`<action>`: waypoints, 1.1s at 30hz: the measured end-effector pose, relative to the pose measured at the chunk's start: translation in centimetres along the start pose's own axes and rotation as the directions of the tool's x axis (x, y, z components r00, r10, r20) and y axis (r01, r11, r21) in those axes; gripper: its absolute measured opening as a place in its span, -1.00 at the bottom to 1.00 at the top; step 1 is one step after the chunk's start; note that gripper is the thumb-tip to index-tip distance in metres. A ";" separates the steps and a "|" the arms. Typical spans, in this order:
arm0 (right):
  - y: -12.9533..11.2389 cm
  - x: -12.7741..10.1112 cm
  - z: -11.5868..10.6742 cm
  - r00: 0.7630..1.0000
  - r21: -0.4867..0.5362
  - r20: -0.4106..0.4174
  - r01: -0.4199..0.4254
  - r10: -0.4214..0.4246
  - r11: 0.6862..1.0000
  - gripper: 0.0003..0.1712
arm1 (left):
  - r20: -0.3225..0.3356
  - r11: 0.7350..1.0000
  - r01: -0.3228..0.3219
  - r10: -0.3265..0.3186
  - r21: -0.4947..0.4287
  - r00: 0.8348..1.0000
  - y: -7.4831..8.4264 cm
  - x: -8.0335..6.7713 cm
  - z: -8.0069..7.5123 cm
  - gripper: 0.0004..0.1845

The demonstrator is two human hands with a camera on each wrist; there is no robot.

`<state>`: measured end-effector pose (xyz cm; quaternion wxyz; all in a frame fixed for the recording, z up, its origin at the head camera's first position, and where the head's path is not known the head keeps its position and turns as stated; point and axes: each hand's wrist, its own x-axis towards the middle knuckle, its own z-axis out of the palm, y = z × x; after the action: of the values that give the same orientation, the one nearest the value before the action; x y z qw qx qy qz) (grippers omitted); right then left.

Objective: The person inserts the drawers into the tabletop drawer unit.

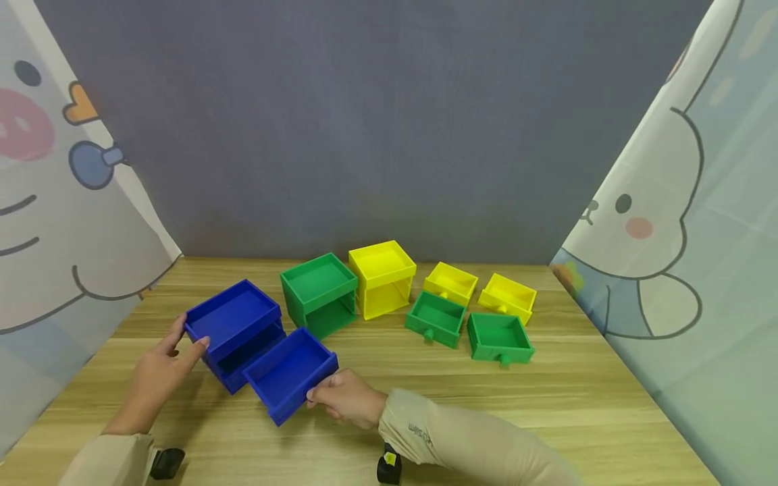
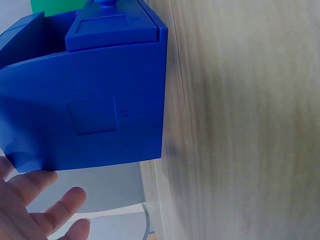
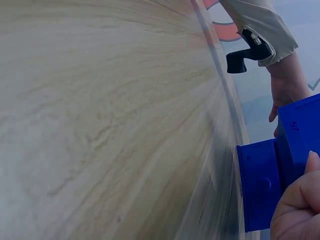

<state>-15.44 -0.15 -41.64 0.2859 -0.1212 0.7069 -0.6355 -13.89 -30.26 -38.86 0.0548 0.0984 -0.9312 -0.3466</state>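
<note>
A blue two-slot cabinet [image 1: 234, 318] stands on the wooden table [image 1: 547, 405] at the front left. My left hand [image 1: 182, 345] rests against its left side with straight fingers [image 2: 47, 207], thumb on the top edge. A blue drawer [image 1: 290, 371] sticks out of the lower slot at an angle. My right hand [image 1: 325, 395] grips the drawer's front corner. In the right wrist view the drawer [image 3: 260, 185] fills the lower right under my right hand [image 3: 300, 210]. The left wrist view shows the cabinet's side [image 2: 100, 115] close up.
Behind stand a green cabinet [image 1: 319, 293] and a yellow cabinet [image 1: 383, 277], both with open slots. Two yellow drawers [image 1: 450, 282] [image 1: 507, 295] and two green drawers [image 1: 435, 317] [image 1: 500, 336] lie to the right. Cartoon curtains flank the table; a grey backdrop closes the rear.
</note>
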 end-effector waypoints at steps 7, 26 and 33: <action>-0.1 0.3 0.8 1.000 -0.006 -0.002 0.016 -0.016 1.000 -0.79 | -0.016 1.000 -0.018 0.018 -0.007 1.000 -0.2 -0.1 0.1 -0.15; -0.5 1.4 1.8 0.999 -0.019 0.036 0.037 -0.036 0.999 -0.75 | -0.017 1.000 -0.028 0.027 -0.015 0.999 0.1 -0.2 0.0 -0.16; -0.5 2.1 2.4 0.999 -0.019 -0.022 0.038 -0.039 0.999 -0.77 | -0.022 1.000 -0.015 0.015 -0.005 1.000 0.1 -0.2 0.1 -0.16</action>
<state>-15.95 -3.34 -41.79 0.2643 -0.1303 0.7137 -0.6355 -13.76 -30.12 -38.91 0.0678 0.0952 -0.9304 -0.3475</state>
